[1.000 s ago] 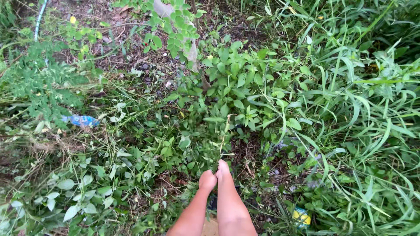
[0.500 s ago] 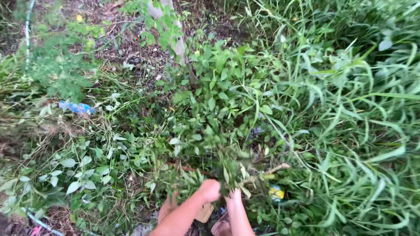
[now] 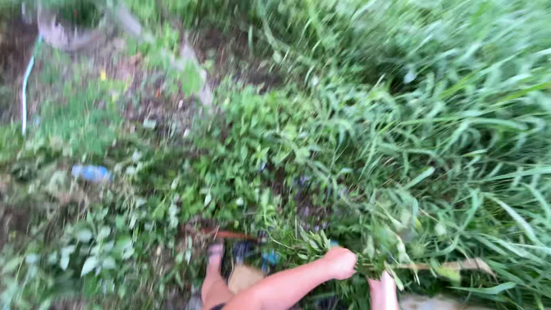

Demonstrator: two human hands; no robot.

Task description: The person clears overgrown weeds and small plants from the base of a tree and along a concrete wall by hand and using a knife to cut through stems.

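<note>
Two bare hands work low in a weedy patch, seen from above in a blurred view; the left hand (image 3: 340, 263) is clenched in a fist around a bunch of pulled weeds (image 3: 321, 244), whose leafy stems fan out up and to the left of the fist, while the right hand (image 3: 383, 290) sits just right of the bunch at the bottom edge, its grip too blurred and cut off to tell. The step in hand looks like gathering the bunch free of the ground cover; the next move would seem to call for a firm hold low on the stems and a clear path away from the tangle. Tall grass (image 3: 459, 143) crowds close on the right of the bunch and could snag it. A reddish stick (image 3: 229, 234) lies just left of the bunch, beside the person's foot (image 3: 216, 252). Well to the left of the bunch lies a blue plastic bottle (image 3: 90, 172), and far beyond it a pale hose (image 3: 25, 86) runs up the bare soil
</note>
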